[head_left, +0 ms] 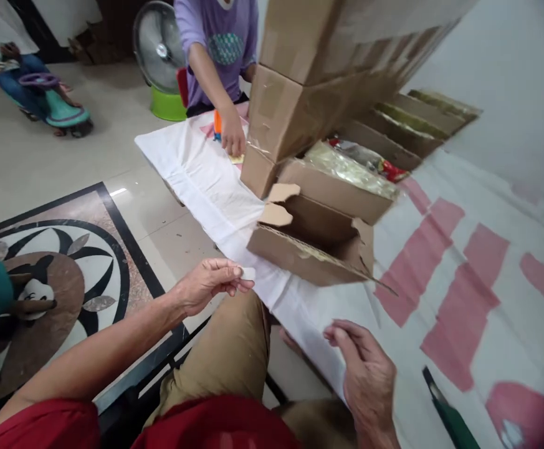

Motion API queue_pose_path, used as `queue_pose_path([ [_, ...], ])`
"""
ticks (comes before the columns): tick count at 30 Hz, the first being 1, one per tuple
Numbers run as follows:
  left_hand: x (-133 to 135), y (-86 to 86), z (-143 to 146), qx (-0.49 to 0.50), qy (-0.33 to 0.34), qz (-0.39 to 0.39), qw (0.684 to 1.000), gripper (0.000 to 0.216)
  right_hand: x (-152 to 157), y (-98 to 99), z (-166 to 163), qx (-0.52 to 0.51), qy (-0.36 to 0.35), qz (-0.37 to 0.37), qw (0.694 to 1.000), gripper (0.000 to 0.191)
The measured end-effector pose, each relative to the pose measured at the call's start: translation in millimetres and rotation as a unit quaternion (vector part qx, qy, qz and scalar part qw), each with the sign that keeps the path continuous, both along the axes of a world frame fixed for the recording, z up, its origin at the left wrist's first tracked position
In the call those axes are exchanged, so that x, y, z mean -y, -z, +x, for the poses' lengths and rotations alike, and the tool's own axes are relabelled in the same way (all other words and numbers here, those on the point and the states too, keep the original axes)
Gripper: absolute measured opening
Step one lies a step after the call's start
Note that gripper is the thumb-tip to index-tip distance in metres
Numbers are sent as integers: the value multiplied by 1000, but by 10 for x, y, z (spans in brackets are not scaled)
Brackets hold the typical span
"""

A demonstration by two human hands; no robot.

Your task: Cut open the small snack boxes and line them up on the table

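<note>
My left hand [218, 279] pinches a small white flat piece [248, 273] between thumb and fingers, above my lap near the table edge. My right hand [367, 371] is over the front edge of the table, thumb and fingertips drawn together. Whether anything is between those fingertips cannot be made out. In front of both hands, an open cardboard box [309, 259] stands on the table, its torn flaps sticking up; its inside is dark. To the right of my right hand lies a green-handled tool [453, 415] with a narrow metal end.
A white and pink cloth [481, 312] covers the table. Taped cardboard boxes [295, 112] are stacked at the back, beside open boxes holding shiny packets [346, 165]. Across the table, a person in purple [220, 56] reaches down. A fan [159, 50] and ride-on toy [66, 115] stand beyond.
</note>
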State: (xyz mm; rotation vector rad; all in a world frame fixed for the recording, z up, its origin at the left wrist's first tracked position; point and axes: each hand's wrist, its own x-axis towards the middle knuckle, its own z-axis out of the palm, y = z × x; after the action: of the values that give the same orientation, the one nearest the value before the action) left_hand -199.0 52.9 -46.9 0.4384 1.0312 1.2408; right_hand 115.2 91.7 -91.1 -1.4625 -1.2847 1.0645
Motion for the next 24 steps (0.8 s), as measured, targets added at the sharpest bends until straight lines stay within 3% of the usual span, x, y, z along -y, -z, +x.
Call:
queue_pose_path([
  [4, 11, -99, 633, -16, 91, -5, 996, 36, 300, -251, -99, -91, -161, -76, 980, 36],
  [7, -5, -113, 1065, -51, 159, 17, 986, 35, 372, -363, -44, -167, -178, -93, 965, 37],
  [11, 29, -70, 1502, -128, 219, 40, 966, 33, 508, -395, 206, -221, -113, -66, 966, 28],
  [18, 33, 142, 2142, -216, 251, 49, 942, 31, 854, -342, 882, -106, -20, 14, 994, 13],
  [21, 63, 247, 2361, -274, 239, 79, 928, 29, 955, -329, 1394, -5, 66, 55, 996, 9],
  [24, 66, 383, 2491, -370, 201, 163, 892, 20, 912, -256, 2016, 171, 175, 128, 961, 11],
])
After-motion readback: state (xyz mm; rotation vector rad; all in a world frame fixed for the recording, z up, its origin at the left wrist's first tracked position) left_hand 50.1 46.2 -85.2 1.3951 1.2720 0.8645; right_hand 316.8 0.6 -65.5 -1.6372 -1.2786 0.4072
